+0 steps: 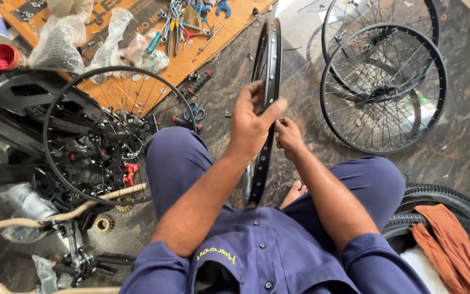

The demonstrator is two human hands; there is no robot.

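A black bicycle wheel rim [269,60] stands upright and edge-on between my knees, its lower part near my bare foot [295,193]. My left hand [251,122] grips the rim from the left, thumb over its edge. My right hand [288,136] is just behind the rim on the right side, fingers pinched at the spokes near a thin dark tool or spoke; what it pinches is too small to tell. I sit on the floor in blue trousers and shirt.
Two spoked wheels [383,87] lie stacked on the stone floor at right. Another spoked wheel [112,133] leans over black parts at left. A cardboard sheet [191,54] holds tools and plastic bags. A tyre [452,212] with an orange cloth is at lower right.
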